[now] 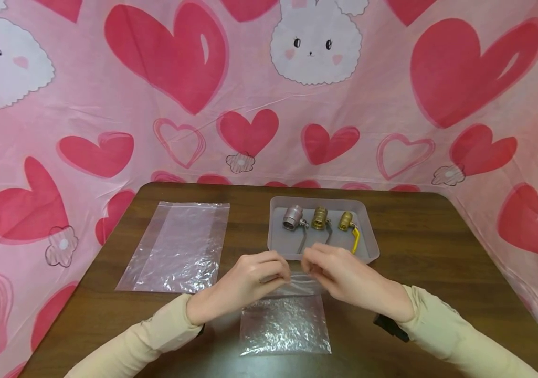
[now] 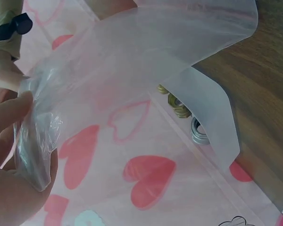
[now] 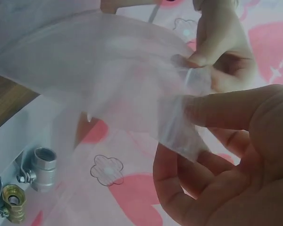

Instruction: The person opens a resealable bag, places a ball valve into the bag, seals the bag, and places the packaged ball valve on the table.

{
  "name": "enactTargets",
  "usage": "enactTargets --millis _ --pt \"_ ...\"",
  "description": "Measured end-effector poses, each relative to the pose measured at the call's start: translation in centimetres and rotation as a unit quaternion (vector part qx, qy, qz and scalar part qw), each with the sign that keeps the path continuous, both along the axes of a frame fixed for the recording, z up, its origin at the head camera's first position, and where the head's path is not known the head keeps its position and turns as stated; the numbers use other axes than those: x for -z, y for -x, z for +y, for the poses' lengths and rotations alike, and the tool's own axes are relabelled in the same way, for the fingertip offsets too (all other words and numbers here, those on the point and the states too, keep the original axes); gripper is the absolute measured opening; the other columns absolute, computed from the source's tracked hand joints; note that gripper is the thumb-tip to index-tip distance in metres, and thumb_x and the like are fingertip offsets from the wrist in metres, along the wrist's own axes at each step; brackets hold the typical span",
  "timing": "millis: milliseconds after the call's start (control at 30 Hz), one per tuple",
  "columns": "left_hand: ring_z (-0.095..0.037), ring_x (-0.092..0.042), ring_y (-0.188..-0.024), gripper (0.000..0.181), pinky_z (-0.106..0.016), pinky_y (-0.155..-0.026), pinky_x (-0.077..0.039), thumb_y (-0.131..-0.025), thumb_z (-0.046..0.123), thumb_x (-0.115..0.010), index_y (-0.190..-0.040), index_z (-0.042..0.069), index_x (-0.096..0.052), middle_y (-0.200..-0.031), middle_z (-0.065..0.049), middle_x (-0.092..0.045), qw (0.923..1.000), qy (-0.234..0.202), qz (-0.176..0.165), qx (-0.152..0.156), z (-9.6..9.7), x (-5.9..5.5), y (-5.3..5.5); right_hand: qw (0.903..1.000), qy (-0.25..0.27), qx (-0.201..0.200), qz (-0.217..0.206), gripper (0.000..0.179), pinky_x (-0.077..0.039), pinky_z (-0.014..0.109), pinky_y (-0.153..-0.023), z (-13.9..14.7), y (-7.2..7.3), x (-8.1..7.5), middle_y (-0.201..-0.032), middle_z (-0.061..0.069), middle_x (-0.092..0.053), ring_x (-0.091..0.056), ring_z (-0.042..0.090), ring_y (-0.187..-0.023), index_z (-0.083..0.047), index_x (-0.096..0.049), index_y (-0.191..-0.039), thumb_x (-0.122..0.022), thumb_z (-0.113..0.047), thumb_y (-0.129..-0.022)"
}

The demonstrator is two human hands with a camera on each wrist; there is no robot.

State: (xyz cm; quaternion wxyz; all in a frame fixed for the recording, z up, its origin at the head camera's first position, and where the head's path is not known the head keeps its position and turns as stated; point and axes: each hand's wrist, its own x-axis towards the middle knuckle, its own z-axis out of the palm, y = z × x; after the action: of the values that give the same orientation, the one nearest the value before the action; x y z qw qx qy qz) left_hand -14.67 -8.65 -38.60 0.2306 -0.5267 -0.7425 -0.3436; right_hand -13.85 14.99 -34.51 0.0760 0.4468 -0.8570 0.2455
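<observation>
Both hands hold a clear plastic bag (image 1: 285, 328) at its top edge, in the middle of the table's near side. My left hand (image 1: 247, 281) grips one side of the opening; in the left wrist view its thumb and fingers pinch the gathered film (image 2: 35, 141). On the other side, my right hand (image 1: 351, 281) pinches the edge, seen closely as a folded strip (image 3: 174, 125) in the right wrist view. Nothing shows inside the bag. Just beyond the hands, a translucent tray (image 1: 278, 244) holds a silver ball valve (image 1: 292, 217), a brass one (image 1: 319, 218) and a smaller brass one (image 1: 346, 220).
A larger clear zip bag (image 1: 179, 247) lies flat on the dark wooden table (image 1: 420, 236), left of the tray. The smaller brass valve has a yellow lever (image 1: 356, 239). A pink cloth (image 1: 250, 68) with hearts hangs behind and beside the table.
</observation>
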Motion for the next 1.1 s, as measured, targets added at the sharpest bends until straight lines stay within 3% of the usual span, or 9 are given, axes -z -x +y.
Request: enactTargets --millis 133,333,600,833,1000,1100 --pt "-0.004 -0.066 -0.083 0.011 -0.003 -0.078 -0.048 -0.096 0.015 -0.065 -0.086 0.011 -0.07 -0.092 0.003 -0.069 1.0 0.005 0.0 -0.005 -0.02 0.18 0.09 0.9995 -0.003 -0.028 -0.013 0.027 -0.045 0.012 -0.06 0.22 -0.14 -0.18 -0.078 -0.007 -0.058 -0.048 -0.002 -0.067 -0.015 -0.063 -0.082 -0.062 0.012 -0.084" --pt "-0.003 -0.067 -0.084 0.003 -0.003 -0.079 -0.048 -0.089 0.009 -0.072 -0.088 0.012 -0.072 -0.093 0.003 -0.069 0.9998 0.018 -0.001 0.002 -0.1 0.15 0.06 0.9979 -0.03 -0.023 -0.053 0.021 -0.052 0.014 -0.067 0.48 -0.06 -0.3 -0.085 -0.006 -0.071 -0.061 -0.002 -0.074 -0.014 -0.074 -0.089 -0.066 0.006 -0.087" --pt "-0.002 -0.067 -0.087 0.003 -0.003 -0.082 -0.048 -0.091 0.012 -0.071 -0.09 0.014 -0.073 -0.095 0.004 -0.068 0.9991 0.039 0.017 0.007 -0.15 0.03 -0.04 0.997 -0.059 -0.045 -0.023 0.018 -0.052 0.012 -0.067 0.69 0.09 -0.38 -0.086 -0.009 -0.071 -0.064 -0.003 -0.076 -0.015 -0.077 -0.087 -0.071 0.002 -0.085" --pt "0.0 -0.066 -0.084 0.006 -0.003 -0.081 -0.048 -0.085 0.013 -0.077 -0.089 0.014 -0.074 -0.095 0.005 -0.068 0.9988 0.046 0.015 0.008 -0.16 -0.1 -0.19 0.9959 -0.073 -0.026 -0.047 0.012 -0.055 0.017 -0.069 0.71 0.01 -0.65 -0.089 -0.008 -0.072 -0.066 0.0 -0.08 -0.014 -0.079 -0.09 -0.079 -0.005 -0.082" --pt "0.0 -0.066 -0.083 0.008 -0.003 -0.079 -0.048 -0.083 0.011 -0.079 -0.089 0.014 -0.074 -0.094 0.005 -0.068 0.9989 0.044 0.011 0.007 -0.22 -0.11 -0.24 0.9938 -0.09 -0.006 -0.065 0.019 -0.056 0.019 -0.07 0.66 -0.13 -0.8 -0.093 -0.005 -0.071 -0.067 0.004 -0.084 -0.015 -0.078 -0.096 -0.083 -0.01 -0.078" --pt "0.0 -0.067 -0.082 0.008 -0.003 -0.078 -0.048 -0.083 0.011 -0.079 -0.089 0.014 -0.074 -0.094 0.005 -0.069 0.9987 0.047 0.014 -0.008 -0.27 -0.12 -0.22 0.9939 -0.088 -0.009 -0.066 0.02 -0.056 0.019 -0.069 0.7 -0.19 -0.83 -0.094 -0.005 -0.07 -0.068 0.006 -0.084 -0.014 -0.078 -0.095 -0.083 -0.009 -0.077"
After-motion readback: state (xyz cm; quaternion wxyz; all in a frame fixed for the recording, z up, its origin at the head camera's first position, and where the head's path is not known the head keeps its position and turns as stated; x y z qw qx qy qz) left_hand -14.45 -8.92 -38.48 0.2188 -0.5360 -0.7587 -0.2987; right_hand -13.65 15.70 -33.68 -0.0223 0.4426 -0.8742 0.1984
